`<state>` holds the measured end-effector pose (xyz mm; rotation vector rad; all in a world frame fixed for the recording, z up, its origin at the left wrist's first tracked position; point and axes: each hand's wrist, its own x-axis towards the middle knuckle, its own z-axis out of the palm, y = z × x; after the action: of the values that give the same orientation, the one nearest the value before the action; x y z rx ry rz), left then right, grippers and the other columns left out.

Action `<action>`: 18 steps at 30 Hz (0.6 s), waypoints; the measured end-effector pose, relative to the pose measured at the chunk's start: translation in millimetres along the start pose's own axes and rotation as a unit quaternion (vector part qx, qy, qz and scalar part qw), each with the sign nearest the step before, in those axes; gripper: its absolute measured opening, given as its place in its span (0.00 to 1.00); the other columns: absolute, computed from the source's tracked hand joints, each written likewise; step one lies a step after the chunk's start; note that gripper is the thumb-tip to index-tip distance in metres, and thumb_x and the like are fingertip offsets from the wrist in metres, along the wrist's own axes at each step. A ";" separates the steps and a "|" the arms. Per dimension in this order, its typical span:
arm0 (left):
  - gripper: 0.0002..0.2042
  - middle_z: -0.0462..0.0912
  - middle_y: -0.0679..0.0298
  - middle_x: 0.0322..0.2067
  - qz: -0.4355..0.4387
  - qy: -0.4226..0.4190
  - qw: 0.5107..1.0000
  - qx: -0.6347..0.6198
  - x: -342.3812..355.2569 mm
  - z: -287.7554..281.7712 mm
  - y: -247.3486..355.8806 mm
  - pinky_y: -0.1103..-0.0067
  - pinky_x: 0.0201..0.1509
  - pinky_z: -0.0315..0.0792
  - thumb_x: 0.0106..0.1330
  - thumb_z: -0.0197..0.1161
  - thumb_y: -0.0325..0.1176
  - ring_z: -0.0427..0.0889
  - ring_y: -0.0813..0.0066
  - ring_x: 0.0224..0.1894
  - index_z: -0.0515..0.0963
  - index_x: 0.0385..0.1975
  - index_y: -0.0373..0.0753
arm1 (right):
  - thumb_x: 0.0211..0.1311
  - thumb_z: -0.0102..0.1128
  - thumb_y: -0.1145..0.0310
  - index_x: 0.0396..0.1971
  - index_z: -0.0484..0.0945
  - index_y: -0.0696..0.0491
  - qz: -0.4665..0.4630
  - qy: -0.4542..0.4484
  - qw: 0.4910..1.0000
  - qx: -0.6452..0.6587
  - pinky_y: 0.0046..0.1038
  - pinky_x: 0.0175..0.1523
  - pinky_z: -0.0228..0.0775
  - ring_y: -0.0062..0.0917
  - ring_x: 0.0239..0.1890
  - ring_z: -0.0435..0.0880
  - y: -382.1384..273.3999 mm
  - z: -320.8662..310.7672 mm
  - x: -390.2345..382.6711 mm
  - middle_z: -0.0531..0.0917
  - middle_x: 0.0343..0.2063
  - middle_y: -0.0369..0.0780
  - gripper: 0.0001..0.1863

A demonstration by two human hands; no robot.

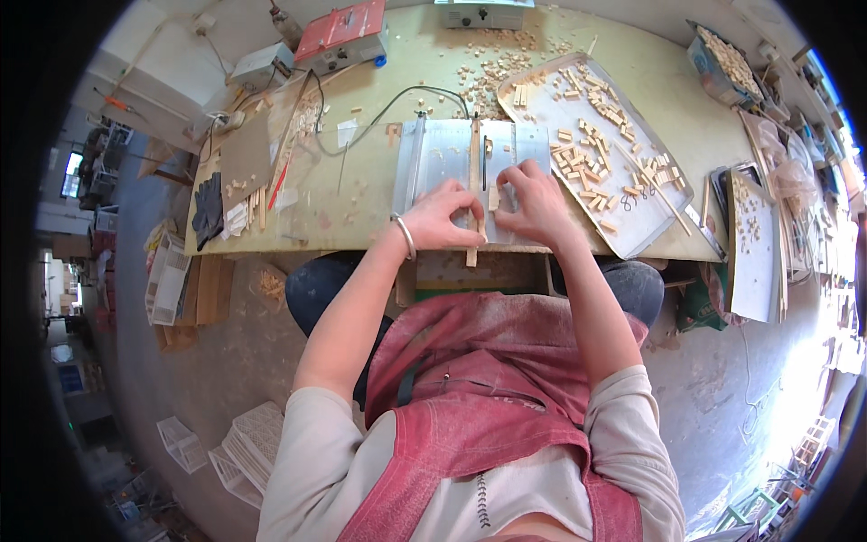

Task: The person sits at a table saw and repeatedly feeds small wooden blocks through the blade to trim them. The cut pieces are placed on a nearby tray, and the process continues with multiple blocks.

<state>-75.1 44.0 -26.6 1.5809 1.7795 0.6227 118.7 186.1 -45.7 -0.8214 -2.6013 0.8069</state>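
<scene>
My left hand point(441, 217) bends over a long thin wooden strip point(472, 256) lying lengthwise on a grey metal plate point(438, 149). Its thumb and fingertips close on the strip, whose near end juts past the table's front edge. A bracelet circles the left wrist. Just right of the strip, my right hand point(535, 206) curls thumb and forefinger around a small wooden block point(493, 199). A narrow dark slot point(484, 173) runs along the plate beyond the fingers, with another small wood piece point(489, 144) near it.
On the right lies a shallow tray point(646, 239) with many small wood blocks. Wood offcuts point(497, 77) litter the table's far side. A red box point(341, 32) stands at the back left, a dark glove point(209, 210) at the left edge. A blue bin point(713, 77) holds more blocks.
</scene>
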 end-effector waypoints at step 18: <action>0.26 0.80 0.60 0.45 -0.010 0.111 0.992 0.058 10.9 19.2 -2.4 0.63 0.55 0.77 0.47 0.77 0.38 0.83 0.58 0.50 0.77 0.47 0.44 | 0.51 0.74 0.62 0.50 0.85 0.51 -0.057 0.033 0.997 0.050 0.40 0.57 0.69 0.40 0.52 0.81 -12.5 13.2 -21.3 0.80 0.45 0.43 0.24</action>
<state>-62.9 52.9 -42.9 1.6208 2.0245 0.7221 124.5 159.2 -51.1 -0.6549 -2.5024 0.8538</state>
